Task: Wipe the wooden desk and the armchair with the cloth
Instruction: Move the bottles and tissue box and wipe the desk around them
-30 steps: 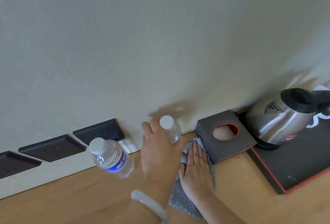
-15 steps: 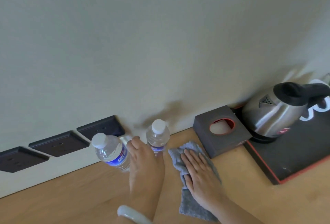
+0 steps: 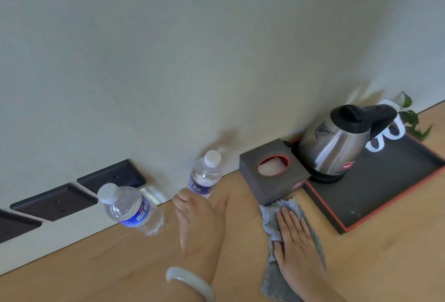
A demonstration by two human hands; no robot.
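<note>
The light wooden desk [image 3: 385, 265] runs along a pale wall. My right hand [image 3: 297, 239] lies flat, fingers together, on a grey cloth [image 3: 271, 222] and presses it onto the desk just in front of the tissue box. My left hand [image 3: 201, 224], with a pale bangle at the wrist, sits just in front of a small water bottle [image 3: 206, 174] that stands upright by the wall. Its fingertips are at the bottle's base and are not wrapped around it. No armchair is in view.
A second water bottle [image 3: 130, 208] stands to the left. Dark wall sockets [image 3: 55, 201] line the wall behind it. A grey tissue box [image 3: 252, 181], a steel kettle [image 3: 334, 147] and white cups [image 3: 391, 130] on a black tray [image 3: 385, 186] fill the right.
My left hand carried the small bottle leftward, stood it by the wall and drew back from it. My right hand slid the cloth to the right, in front of the tissue box.
</note>
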